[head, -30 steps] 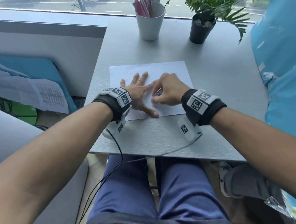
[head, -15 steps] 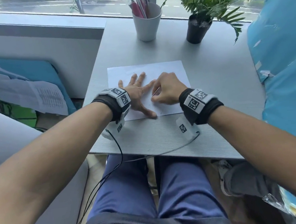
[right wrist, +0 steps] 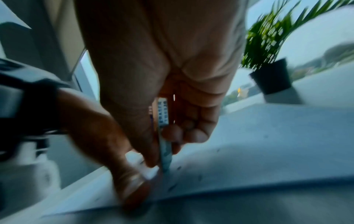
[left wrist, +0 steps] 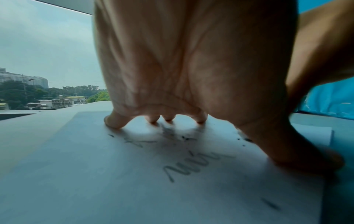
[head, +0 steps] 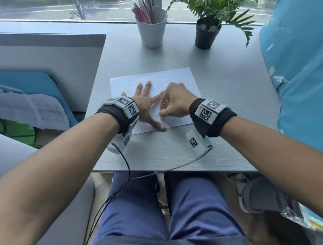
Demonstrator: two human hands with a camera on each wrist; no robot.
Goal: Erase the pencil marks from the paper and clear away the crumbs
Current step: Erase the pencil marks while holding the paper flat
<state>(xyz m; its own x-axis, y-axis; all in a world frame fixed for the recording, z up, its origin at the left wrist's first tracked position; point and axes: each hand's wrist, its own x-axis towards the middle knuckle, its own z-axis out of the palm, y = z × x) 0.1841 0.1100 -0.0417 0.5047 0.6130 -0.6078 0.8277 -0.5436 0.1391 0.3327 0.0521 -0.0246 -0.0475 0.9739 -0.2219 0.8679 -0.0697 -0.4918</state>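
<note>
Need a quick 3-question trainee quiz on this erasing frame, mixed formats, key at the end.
1. True or false: the left hand lies flat with spread fingers on the paper.
2. Multiple choice: what does the right hand pinch? A) a pencil B) a sleeved eraser C) a brush
3. Fill in: in the left wrist view, a scribbled pencil mark and dark ___ still lie on the sheet.

Key: 1 true; 2 B; 3 crumbs
</note>
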